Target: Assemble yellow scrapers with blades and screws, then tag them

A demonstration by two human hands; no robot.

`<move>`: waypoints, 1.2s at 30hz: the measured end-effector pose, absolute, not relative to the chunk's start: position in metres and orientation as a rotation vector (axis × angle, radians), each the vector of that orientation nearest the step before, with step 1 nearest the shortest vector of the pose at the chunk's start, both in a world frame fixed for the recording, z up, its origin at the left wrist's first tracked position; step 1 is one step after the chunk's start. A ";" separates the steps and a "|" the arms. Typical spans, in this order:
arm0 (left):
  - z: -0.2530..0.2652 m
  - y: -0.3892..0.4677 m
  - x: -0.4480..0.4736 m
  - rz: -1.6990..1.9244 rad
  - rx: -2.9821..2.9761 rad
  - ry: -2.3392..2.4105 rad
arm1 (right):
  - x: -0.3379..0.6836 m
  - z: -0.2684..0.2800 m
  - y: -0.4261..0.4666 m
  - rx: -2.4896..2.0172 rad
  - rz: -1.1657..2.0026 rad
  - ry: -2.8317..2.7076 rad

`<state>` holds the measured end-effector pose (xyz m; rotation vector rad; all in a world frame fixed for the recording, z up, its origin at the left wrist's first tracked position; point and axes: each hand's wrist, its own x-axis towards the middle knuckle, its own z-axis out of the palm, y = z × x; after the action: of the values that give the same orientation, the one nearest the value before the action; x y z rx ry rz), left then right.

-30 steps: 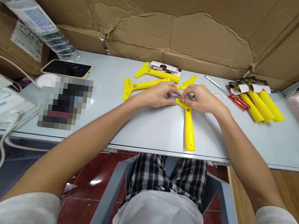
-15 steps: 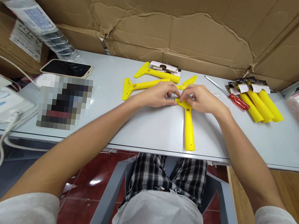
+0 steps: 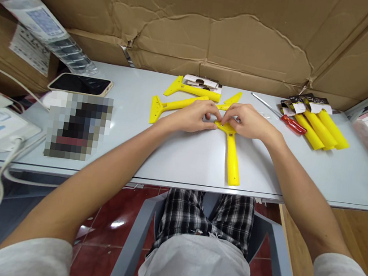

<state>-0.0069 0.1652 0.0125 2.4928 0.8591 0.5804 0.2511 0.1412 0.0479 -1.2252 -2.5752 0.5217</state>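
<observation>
A yellow scraper [image 3: 231, 160] lies on the table with its handle pointing toward me. At the left corner of its head, my left hand [image 3: 198, 116] is closed, thumb and fingers around the edge. My right hand [image 3: 249, 121] comes from the other side, fingertips pinched down onto the head. A tiny shiny spot shows under them, too small to name. Behind my hands lies a loose yellow head piece [image 3: 233, 99], partly covered by my fingers. Another yellow scraper [image 3: 179, 104] rests beyond my left wrist, and a further scraper [image 3: 197, 91] lies behind that.
A red-handled screwdriver [image 3: 293, 124] lies to the right, beside several yellow handles [image 3: 324, 129] with card packaging. Folded cards [image 3: 202, 83] sit at the back. On the left are a phone [image 3: 80, 84], a water bottle [image 3: 46, 22] and white cables [image 3: 0, 186]. Cardboard [image 3: 211, 33] backs the table.
The right fingertips have shifted slightly on the scraper head, and the shiny spot shows more clearly. Both hands otherwise stay in place, and the scraper lies as before.
</observation>
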 end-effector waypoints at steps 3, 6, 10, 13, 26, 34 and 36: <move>0.012 0.165 -0.007 0.581 2.497 0.859 | 0.251 0.045 0.142 -1.201 0.520 -2.569; 0.013 0.166 -0.007 0.579 2.499 0.856 | 0.251 0.043 0.144 -1.166 0.516 -2.569; 0.012 0.166 -0.006 0.586 2.503 0.846 | 0.252 0.043 0.143 -1.145 0.507 -2.563; 0.012 0.165 -0.006 0.586 2.509 0.876 | 0.257 0.048 0.141 -1.128 0.467 -2.513; 0.024 0.157 -0.010 0.531 2.338 1.065 | 0.339 0.051 0.151 -1.473 0.241 -2.102; 0.031 0.111 -0.021 0.441 2.434 1.249 | 0.362 0.011 0.087 -1.632 0.119 -2.281; 0.025 0.092 -0.019 0.350 2.538 1.266 | 0.366 0.000 0.074 -1.643 0.117 -2.305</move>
<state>-0.0190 0.0923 0.0250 2.5375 1.2661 0.3495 0.3659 0.0743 -0.0001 -1.6426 -2.3054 0.1169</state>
